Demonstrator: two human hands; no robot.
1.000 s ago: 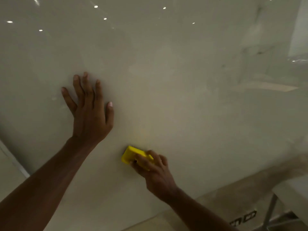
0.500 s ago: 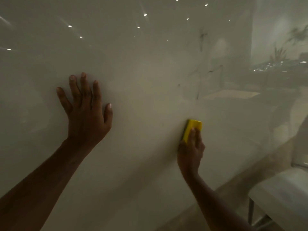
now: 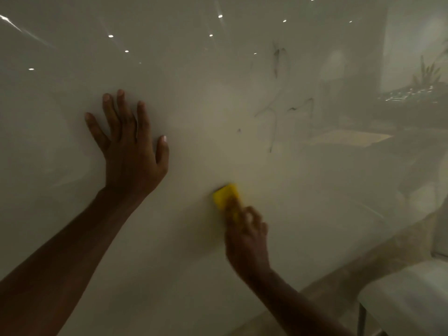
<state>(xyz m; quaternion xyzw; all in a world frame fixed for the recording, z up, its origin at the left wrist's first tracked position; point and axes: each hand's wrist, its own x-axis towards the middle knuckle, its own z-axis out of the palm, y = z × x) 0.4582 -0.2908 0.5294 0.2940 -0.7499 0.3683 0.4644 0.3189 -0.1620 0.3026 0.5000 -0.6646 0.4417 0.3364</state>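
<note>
A glossy pale wall panel (image 3: 218, 81) fills the view, with faint dark streaks right of centre. My left hand (image 3: 128, 151) lies flat against it, fingers spread and straight. Lower and to the right, my right hand (image 3: 247, 236) grips a yellow sponge (image 3: 225, 195) and presses it on the panel; the hand is motion-blurred and its fingers cover the sponge's lower part.
A white seat or table top (image 3: 407, 294) on thin metal legs stands at the lower right. A strip of beige floor (image 3: 339, 275) runs along the base of the panel. Ceiling lights and a room reflect in the gloss.
My right hand has swept the sponge right and then back left and down across the panel. The left hand has stayed pressed in place.
</note>
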